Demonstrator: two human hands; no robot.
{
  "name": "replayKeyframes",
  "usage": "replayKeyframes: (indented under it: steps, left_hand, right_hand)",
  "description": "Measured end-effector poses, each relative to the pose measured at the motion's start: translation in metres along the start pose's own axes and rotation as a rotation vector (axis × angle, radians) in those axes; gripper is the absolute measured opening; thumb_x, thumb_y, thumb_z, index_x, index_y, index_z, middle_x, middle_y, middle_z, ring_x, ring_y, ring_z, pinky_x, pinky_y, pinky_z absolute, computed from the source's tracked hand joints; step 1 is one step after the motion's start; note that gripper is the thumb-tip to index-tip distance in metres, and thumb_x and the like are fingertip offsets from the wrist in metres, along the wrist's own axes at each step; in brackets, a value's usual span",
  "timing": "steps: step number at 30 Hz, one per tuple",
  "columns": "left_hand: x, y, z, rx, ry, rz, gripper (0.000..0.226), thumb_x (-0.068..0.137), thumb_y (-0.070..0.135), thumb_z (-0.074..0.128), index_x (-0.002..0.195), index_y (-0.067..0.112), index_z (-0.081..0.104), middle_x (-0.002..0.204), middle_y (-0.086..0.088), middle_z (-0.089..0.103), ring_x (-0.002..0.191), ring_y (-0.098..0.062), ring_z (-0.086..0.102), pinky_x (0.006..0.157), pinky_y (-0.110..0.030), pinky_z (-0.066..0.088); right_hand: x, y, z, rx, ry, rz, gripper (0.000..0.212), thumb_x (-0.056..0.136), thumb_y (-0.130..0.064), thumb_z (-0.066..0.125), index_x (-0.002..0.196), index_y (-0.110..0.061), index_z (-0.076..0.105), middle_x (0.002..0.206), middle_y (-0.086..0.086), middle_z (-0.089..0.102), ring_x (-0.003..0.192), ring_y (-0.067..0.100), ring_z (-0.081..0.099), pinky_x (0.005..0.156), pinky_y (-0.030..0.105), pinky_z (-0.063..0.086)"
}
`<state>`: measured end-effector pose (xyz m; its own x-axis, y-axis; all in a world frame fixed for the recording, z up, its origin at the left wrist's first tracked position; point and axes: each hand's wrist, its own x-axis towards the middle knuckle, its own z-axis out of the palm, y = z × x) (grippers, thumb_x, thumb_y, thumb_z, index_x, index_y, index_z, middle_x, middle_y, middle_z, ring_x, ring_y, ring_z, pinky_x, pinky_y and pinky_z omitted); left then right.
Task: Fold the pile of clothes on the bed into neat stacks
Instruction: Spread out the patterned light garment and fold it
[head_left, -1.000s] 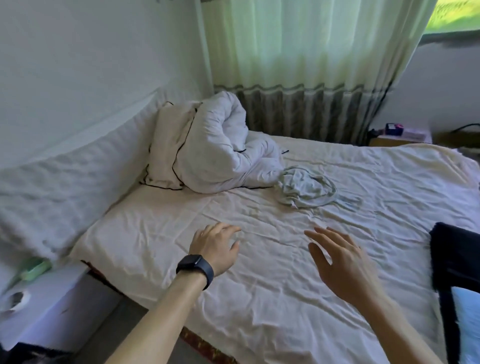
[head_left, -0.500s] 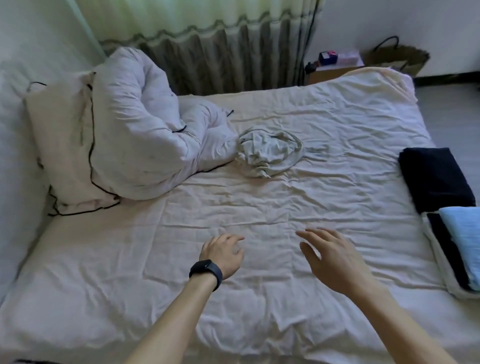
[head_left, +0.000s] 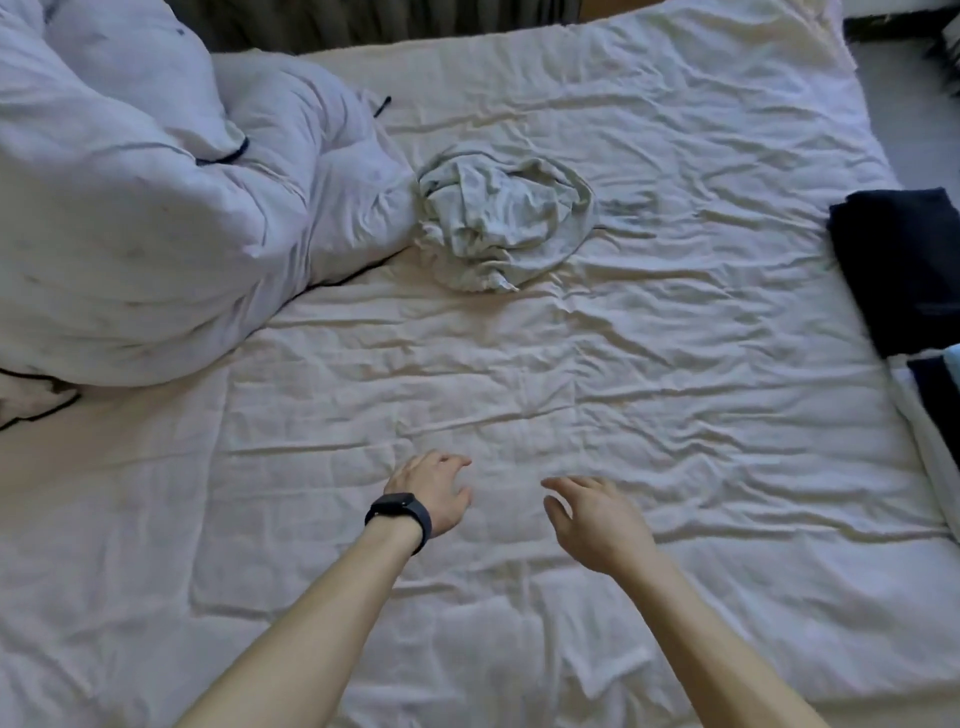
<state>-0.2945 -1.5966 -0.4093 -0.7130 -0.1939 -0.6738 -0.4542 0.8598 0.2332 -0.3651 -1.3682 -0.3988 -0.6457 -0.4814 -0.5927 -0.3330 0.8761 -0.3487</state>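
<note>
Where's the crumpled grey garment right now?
In the head view, the grey garment lies crumpled on the sheet at upper centre, against the right edge of the white duvet.

Only one view: head camera is looking steeply down at the bed (head_left: 675, 395) from its near side, facing its far edge. It's sitting fairly close above the bed's middle, cropping the bed's left and near edges; right edge is showing.

The folded dark garment (head_left: 904, 260), the stack (head_left: 935, 415) below it and the duvet (head_left: 130, 208) run off frame.
</note>
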Motion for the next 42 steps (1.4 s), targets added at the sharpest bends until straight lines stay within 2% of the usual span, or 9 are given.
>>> replayKeyframes:
  steps: [3, 10, 18, 23, 28, 32, 35, 38, 42]
  left_hand:
    - [0.05, -0.012, 0.013, 0.059, 0.0, 0.006, 0.054, 0.098, 0.048, 0.042, 0.15, 0.035, 0.036, 0.155, 0.004, 0.037, 0.14, -0.023, 0.037, 0.114, -0.039, 0.031]
    - [0.169, -0.009, -0.014, 0.167, 0.134, 0.042, 0.067, 0.095, 0.046, 0.048, 0.155, 0.038, 0.019, 0.167, -0.004, 0.008, 0.151, -0.028, 0.014, 0.122, -0.047, 0.013]
    - [0.317, 0.03, -0.111, 0.231, 0.489, 0.147, 0.083, 0.09, 0.042, 0.063, 0.157, 0.03, 0.017, 0.162, -0.01, 0.023, 0.146, -0.032, 0.027, 0.118, -0.051, 0.025]
    - [0.354, 0.047, -0.127, 0.253, 0.422, 0.053, 0.037, 0.101, 0.031, 0.047, 0.137, 0.023, 0.051, 0.122, -0.015, 0.063, 0.111, -0.037, 0.058, 0.089, -0.042, 0.044]
    - [0.299, 0.066, -0.125, 0.029, 0.311, 0.072, 0.024, 0.101, 0.013, 0.043, 0.121, 0.013, 0.057, 0.11, -0.017, 0.065, 0.098, -0.036, 0.059, 0.071, -0.035, 0.039]
    - [0.203, 0.062, -0.155, -0.268, 0.328, 0.123, 0.019, 0.1, 0.014, 0.045, 0.114, 0.014, 0.058, 0.102, -0.015, 0.067, 0.095, -0.036, 0.06, 0.077, -0.037, 0.045]
    - [0.125, 0.054, -0.189, -0.411, 0.333, 0.174, 0.012, 0.101, 0.027, 0.05, 0.096, 0.03, 0.06, 0.079, 0.005, 0.065, 0.078, -0.029, 0.059, 0.073, -0.04, 0.044]
    - [0.044, 0.047, -0.223, -0.498, 0.315, 0.233, 0.017, 0.093, 0.044, 0.054, 0.083, 0.031, 0.059, 0.064, 0.013, 0.056, 0.063, -0.014, 0.049, 0.067, -0.036, 0.04]
    - [-0.048, 0.038, -0.255, -0.613, 0.314, 0.332, 0.007, 0.096, 0.025, 0.065, 0.095, 0.024, 0.072, 0.086, 0.014, 0.075, 0.082, -0.004, 0.066, 0.074, -0.02, 0.05]
  right_hand:
    - [0.073, 0.018, 0.016, -0.038, 0.02, -0.008, 0.046, 0.105, -0.045, 0.037, 0.149, -0.033, 0.046, 0.156, -0.004, 0.046, 0.144, 0.022, 0.037, 0.115, 0.035, 0.031]
    - [0.226, 0.052, 0.017, -0.106, 0.192, 0.083, 0.074, 0.097, -0.072, 0.029, 0.158, -0.048, -0.006, 0.169, -0.001, -0.021, 0.156, 0.026, -0.019, 0.121, 0.062, -0.004]
    - [0.276, 0.075, 0.074, -0.133, 0.571, 0.058, 0.076, 0.091, -0.075, 0.033, 0.159, -0.043, 0.022, 0.172, 0.003, 0.005, 0.158, 0.026, 0.002, 0.119, 0.061, -0.01]
    - [0.285, 0.079, 0.078, -0.132, 0.653, 0.045, 0.078, 0.088, -0.076, 0.041, 0.157, -0.045, 0.026, 0.171, 0.001, 0.012, 0.157, 0.025, 0.009, 0.121, 0.06, -0.008]
    - [0.28, 0.081, 0.07, -0.063, 0.519, 0.07, 0.075, 0.089, -0.077, 0.037, 0.157, -0.047, 0.024, 0.171, -0.002, 0.01, 0.157, 0.021, 0.007, 0.121, 0.062, -0.003]
    - [0.273, 0.069, 0.012, 0.034, 0.053, 0.144, 0.082, 0.087, -0.085, 0.023, 0.158, -0.05, 0.008, 0.17, -0.003, -0.016, 0.156, 0.019, -0.018, 0.119, 0.065, -0.008]
    - [0.237, 0.035, -0.067, 0.294, -0.25, 0.159, 0.085, 0.088, -0.086, 0.033, 0.158, -0.039, 0.029, 0.171, 0.006, 0.006, 0.157, 0.028, 0.007, 0.125, 0.053, 0.009]
    - [0.153, -0.014, -0.106, 0.634, -0.089, 0.056, 0.1, 0.077, -0.088, 0.052, 0.155, -0.027, 0.039, 0.155, 0.005, 0.047, 0.143, 0.024, 0.042, 0.118, 0.041, 0.035]
    - [0.02, -0.088, -0.13, 0.964, 0.184, -0.133, 0.091, 0.059, -0.092, 0.066, 0.135, -0.043, 0.056, 0.13, -0.014, 0.064, 0.108, 0.002, 0.066, 0.093, 0.031, 0.057]
